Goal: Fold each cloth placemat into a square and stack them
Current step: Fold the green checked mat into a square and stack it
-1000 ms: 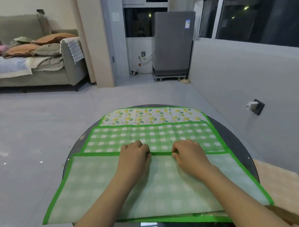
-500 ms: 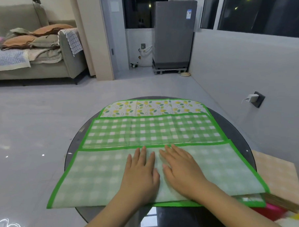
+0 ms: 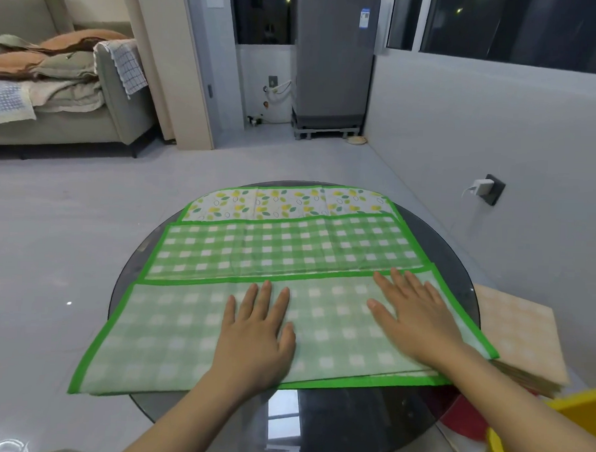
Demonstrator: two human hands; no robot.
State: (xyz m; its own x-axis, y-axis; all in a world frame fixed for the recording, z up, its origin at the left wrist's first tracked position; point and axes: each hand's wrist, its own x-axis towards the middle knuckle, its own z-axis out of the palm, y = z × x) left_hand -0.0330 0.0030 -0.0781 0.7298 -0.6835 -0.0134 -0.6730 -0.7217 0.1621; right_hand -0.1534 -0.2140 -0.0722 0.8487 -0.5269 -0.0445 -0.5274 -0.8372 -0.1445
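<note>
Green-checked placemat (image 3: 169,329) is lying folded across the round glass worktop (image 3: 459,253), its near-left corner overhanging the rim. Left hand (image 3: 256,333) is pressing flat w/ fingers straight, approx mid-fold. Right hand (image 3: 412,313) is lying flat too, fingers spread, toward the mat's right end, slightly blurred.

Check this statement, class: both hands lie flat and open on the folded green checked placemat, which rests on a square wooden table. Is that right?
Not quite. The table is round, with a dark glass top, not square and wooden; the head view shows its curved rim around the cloth. The rest holds: the left hand and right hand lie flat and open on the folded green checked placemat.
</note>
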